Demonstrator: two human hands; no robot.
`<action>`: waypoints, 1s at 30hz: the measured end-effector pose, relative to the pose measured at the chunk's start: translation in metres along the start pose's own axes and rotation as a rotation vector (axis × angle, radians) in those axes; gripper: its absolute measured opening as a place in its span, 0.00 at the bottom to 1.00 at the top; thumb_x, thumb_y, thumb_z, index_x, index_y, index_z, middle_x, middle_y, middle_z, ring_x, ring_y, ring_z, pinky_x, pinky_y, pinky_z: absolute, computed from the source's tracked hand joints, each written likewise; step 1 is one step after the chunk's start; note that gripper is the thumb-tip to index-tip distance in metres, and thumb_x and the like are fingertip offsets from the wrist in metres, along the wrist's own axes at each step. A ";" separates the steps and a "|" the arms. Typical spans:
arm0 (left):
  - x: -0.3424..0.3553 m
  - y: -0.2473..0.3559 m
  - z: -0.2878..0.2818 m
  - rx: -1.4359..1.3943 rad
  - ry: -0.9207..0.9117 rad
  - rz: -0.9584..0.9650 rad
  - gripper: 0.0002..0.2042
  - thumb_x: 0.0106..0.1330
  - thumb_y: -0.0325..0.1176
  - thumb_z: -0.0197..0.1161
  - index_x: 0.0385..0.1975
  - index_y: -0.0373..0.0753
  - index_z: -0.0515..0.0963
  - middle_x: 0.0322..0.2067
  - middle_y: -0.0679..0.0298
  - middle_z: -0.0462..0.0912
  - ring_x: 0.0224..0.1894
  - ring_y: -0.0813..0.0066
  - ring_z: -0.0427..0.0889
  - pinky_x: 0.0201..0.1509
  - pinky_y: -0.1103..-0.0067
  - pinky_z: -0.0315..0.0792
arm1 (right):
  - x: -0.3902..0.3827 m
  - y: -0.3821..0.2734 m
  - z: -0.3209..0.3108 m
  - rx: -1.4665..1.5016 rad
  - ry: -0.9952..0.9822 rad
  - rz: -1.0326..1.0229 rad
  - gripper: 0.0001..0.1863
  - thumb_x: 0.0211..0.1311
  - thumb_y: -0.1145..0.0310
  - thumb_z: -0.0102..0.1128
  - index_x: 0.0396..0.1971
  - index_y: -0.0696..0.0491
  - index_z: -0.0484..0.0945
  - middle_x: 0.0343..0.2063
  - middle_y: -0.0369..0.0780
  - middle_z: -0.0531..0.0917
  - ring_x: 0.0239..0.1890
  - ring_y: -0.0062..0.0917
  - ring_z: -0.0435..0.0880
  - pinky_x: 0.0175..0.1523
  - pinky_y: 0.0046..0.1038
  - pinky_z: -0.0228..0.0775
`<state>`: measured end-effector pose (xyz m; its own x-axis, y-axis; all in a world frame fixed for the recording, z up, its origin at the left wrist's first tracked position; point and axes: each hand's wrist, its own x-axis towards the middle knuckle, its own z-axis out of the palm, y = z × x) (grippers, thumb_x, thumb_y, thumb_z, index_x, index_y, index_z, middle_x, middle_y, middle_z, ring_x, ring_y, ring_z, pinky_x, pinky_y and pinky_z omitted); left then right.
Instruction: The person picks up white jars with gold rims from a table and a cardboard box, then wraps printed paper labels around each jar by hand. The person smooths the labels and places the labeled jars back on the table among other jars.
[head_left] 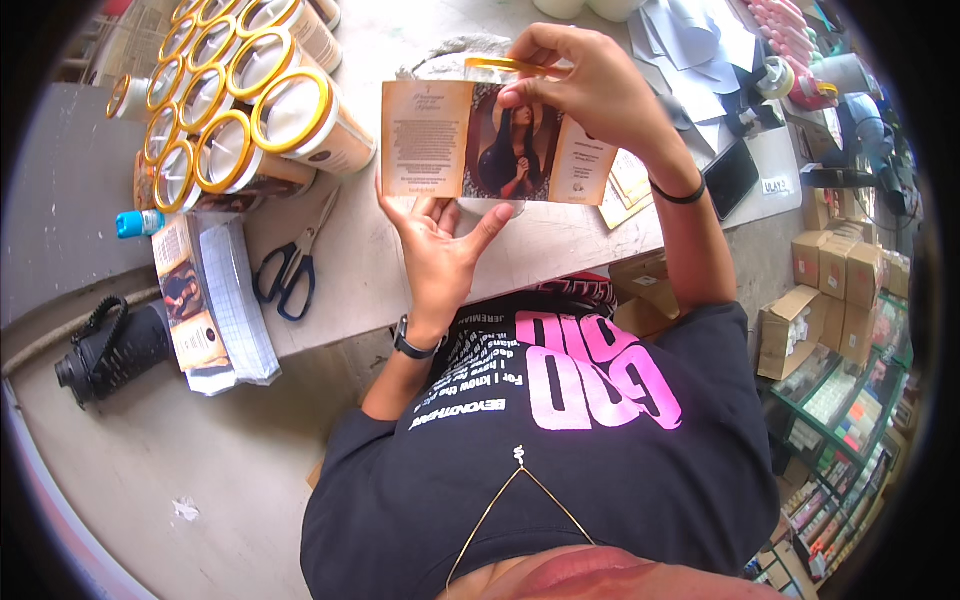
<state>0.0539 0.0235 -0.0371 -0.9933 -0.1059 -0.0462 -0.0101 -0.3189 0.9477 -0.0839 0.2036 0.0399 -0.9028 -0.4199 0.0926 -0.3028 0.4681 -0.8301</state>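
Observation:
A wide printed label point(425, 150), tan with a picture of a robed figure in the middle, is spread against a gold-rimmed candle jar. The jar's gold rim point(492, 64) shows above the label and a pale bit of its base below; the label hides the rest. From below, my left hand point(440, 250) supports the jar, its thumb near the base and some fingertips behind the label. My right hand point(590, 85) is closed at the top, thumb on the label's upper edge and fingers by the rim.
Several labelled white candles with gold rims point(290, 110) crowd the table's left. Near them lie scissors point(290, 270), a blue-capped bottle point(140, 224) and a strip of labels point(190, 310) over the edge. A black flask point(115, 350) is at left, a phone point(733, 177) at right, cardboard boxes point(825, 270) beyond.

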 end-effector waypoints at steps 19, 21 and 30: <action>0.020 0.030 0.009 -0.144 -0.057 0.158 0.33 0.68 0.36 0.67 0.63 0.31 0.54 0.50 0.54 0.75 0.51 0.73 0.78 0.55 0.79 0.74 | -0.061 -0.036 0.014 0.148 0.471 0.146 0.19 0.56 0.59 0.76 0.32 0.60 0.82 0.23 0.36 0.86 0.26 0.12 0.82 0.32 0.15 0.73; 0.019 0.031 0.008 -0.098 -0.048 0.179 0.31 0.69 0.38 0.65 0.62 0.31 0.55 0.49 0.54 0.75 0.50 0.74 0.78 0.53 0.79 0.74 | -0.062 -0.036 0.014 0.146 0.447 0.170 0.20 0.55 0.58 0.76 0.33 0.60 0.81 0.25 0.37 0.85 0.27 0.13 0.82 0.33 0.16 0.73; 0.020 0.040 -0.002 0.050 -0.047 0.190 0.27 0.68 0.41 0.62 0.58 0.32 0.60 0.44 0.56 0.77 0.44 0.75 0.79 0.47 0.79 0.76 | -0.060 -0.041 0.018 0.215 0.234 -0.103 0.41 0.54 0.58 0.77 0.62 0.60 0.64 0.51 0.45 0.78 0.53 0.28 0.80 0.56 0.27 0.75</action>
<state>0.0335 0.0067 -0.0008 -0.9821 -0.1153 0.1491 0.1739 -0.2501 0.9525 -0.0123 0.1958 0.0583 -0.9239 -0.2552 0.2850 -0.3474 0.2477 -0.9044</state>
